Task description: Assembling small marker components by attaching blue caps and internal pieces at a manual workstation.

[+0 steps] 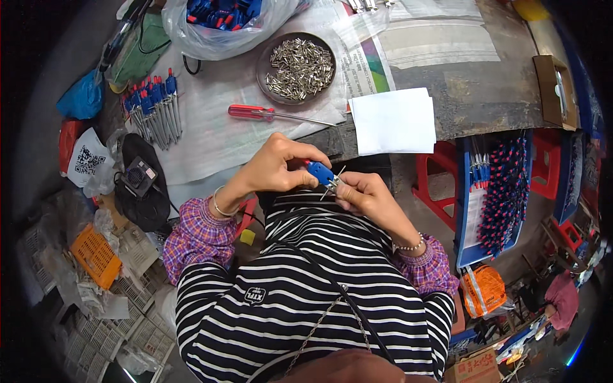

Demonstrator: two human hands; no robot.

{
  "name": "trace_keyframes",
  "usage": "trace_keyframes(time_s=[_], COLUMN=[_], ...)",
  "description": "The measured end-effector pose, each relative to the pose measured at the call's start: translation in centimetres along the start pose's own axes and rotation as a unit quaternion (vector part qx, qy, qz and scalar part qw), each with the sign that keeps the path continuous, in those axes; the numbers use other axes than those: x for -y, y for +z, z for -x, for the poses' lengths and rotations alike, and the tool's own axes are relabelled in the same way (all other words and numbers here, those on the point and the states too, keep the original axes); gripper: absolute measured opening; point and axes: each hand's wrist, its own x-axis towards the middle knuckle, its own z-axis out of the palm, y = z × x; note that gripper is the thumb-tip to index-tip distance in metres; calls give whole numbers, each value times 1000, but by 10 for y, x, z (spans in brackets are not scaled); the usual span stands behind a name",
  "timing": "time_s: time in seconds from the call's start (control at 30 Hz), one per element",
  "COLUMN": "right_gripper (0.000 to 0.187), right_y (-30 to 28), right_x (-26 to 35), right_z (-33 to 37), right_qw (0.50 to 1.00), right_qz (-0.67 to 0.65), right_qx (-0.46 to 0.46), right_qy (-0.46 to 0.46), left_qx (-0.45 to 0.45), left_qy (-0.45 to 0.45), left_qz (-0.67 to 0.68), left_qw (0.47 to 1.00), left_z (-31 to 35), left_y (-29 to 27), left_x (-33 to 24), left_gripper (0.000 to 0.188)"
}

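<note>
Above my lap, close to the table's front edge, my left hand pinches a small blue plastic part with a red tip. At its lower right end, my right hand has its thumb and fingers closed on the silvery metal end of the same part. A thin metal pin sticks out crosswise there; my fingers cover the rest. Past my hands, a red-handled screwdriver lies on the table, its shaft pointing right. Behind it stands a round dish of small metal pins.
Finished-looking blue pieces with metal shafts lie bunched at left. A plastic bag of blue parts sits at the back. White paper sheets lie at the table edge. Right, a blue tray of similar parts rests on red stools.
</note>
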Motion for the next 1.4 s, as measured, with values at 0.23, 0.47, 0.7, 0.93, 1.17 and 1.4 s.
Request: trace_keyframes(time_s=[0.23,0.47,0.7,0.93,1.17,1.4], right_gripper=[19,19,20,19,19,19], right_y=[1,4,5,7,3,3], right_x=[-2,5,8,10,7,10], right_z=[-1,0,0,1,-1,0], right_qw=[1000,998,992,993,988,990], right_qz=[3,30,107,78,111,116], right_qx=[-18,-47,-37,-62,-54,-42], right_qy=[-16,-31,-59,-58,-88,-74], left_qx=[-45,-84,-38,-85,-73,-66], left_qy=[26,43,44,46,54,29], left_qz=[13,4,15,9,15,30], left_qw=[999,996,998,995,996,997], left_z=[3,5,5,9,8,8], left_y=[4,7,3,9,4,2], left_x=[2,0,1,0,-2,-2], left_gripper=[27,26,27,28,27,27])
